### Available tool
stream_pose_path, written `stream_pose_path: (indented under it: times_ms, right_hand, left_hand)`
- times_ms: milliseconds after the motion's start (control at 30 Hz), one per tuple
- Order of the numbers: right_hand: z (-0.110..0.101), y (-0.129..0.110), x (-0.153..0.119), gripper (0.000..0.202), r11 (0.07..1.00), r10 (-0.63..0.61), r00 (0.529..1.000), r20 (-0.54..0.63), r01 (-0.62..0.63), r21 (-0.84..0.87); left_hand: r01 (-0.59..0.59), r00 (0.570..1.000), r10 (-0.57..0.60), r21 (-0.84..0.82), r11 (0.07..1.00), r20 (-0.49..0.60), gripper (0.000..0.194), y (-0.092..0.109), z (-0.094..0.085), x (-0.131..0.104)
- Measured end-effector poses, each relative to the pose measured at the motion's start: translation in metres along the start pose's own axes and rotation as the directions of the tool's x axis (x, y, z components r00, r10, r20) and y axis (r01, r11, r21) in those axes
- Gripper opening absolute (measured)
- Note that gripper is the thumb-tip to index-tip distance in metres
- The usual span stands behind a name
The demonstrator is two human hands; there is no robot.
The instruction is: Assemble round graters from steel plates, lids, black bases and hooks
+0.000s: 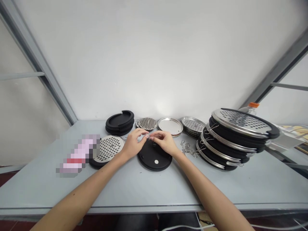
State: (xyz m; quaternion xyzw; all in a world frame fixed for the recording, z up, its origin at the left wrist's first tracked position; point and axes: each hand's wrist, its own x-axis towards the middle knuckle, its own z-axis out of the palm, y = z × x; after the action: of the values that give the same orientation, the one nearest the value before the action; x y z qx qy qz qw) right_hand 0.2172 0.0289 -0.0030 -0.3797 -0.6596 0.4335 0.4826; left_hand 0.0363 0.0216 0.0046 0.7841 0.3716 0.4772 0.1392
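Observation:
My left hand [136, 141] and my right hand [165, 141] meet at their fingertips, pinching a small shiny wire clip [149, 138] between them. Its exact shape is mostly covered by my fingers. Beneath them a round black disc [154, 157] lies flat on the table, with a pale round spot near its front edge. Left of my left hand is another black disc topped by a perforated metal plate [109, 148]. Several loose wire clips [189, 149] lie in a small heap right of my right hand.
At the right stands a tall stack of black discs with metal plates [240, 138], wire clips sticking out. Along the back are black rings [120, 123], perforated plates [147, 124], plain metal plates [170, 125] and grater-like plates [193, 124]. An orange-capped bottle [251, 109] stands behind the stack.

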Motion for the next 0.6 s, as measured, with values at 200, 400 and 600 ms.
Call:
stream_pose_path:
  times_ms: [200, 400, 600]
  right_hand:
    - [-0.0062, 0.0024, 0.0022, 0.021, 0.995, -0.033, 0.999, -0.007, 0.033, -0.092]
    - [-0.0053, -0.0012, 0.0005, 0.022, 0.970, -0.108, 0.993, -0.051, 0.094, -0.226]
    - [-0.0007, -0.0017, -0.0017, 0.025, 0.978, -0.127, 0.992, -0.015, 0.123, -0.171]
  left_hand:
    - [-0.015, 1.000, 0.015, 0.019, 1.000, 0.002, 0.014, -0.0023, 0.0007, 0.0004]
    - [0.038, 0.999, -0.039, -0.032, 0.999, -0.028, 0.014, 0.0000, 0.0005, 0.0014]
    - [0.147, 0.988, -0.151, -0.084, 0.986, -0.033, 0.015, 0.0019, 0.0007, 0.0015]
